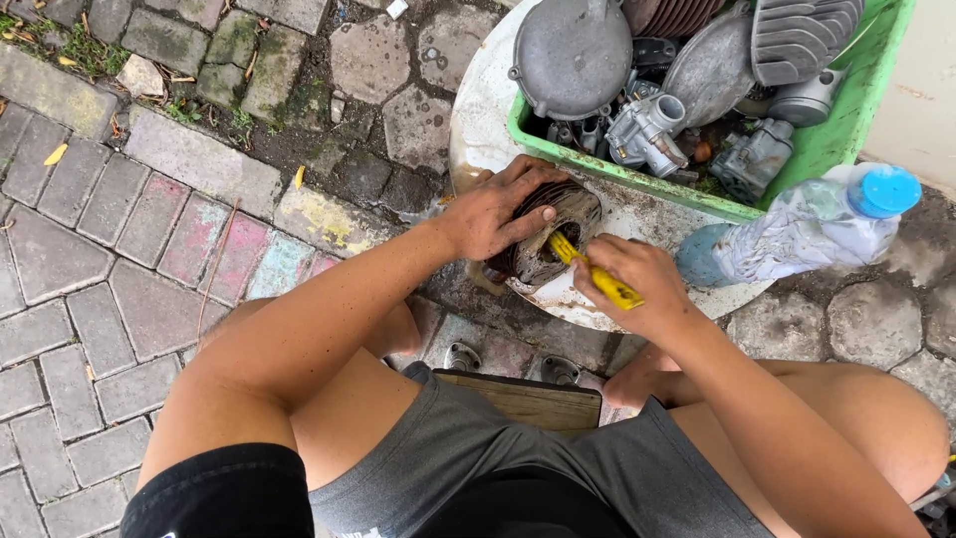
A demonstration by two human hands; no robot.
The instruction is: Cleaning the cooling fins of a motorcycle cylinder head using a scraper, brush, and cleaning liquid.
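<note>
On the surface (478, 110): cylinder (543, 239) sits near the edge, by the green crate (836, 139).
Risk: the yellow tool (596, 276) may slip and scrape fingers if the cylinder turns.
Left hand (495, 211): palm down, grip spread over the cylinder.
Right hand (637, 289): grip clenched on the tool, tip in the bore.

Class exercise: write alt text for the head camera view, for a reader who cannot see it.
Seen from above, a seated person's left hand steadies a dark finned metal cylinder on a round white surface, while the right hand works inside it with a yellow-handled tool. Behind sit a green crate of grey engine parts and a blue-capped bottle.
</note>
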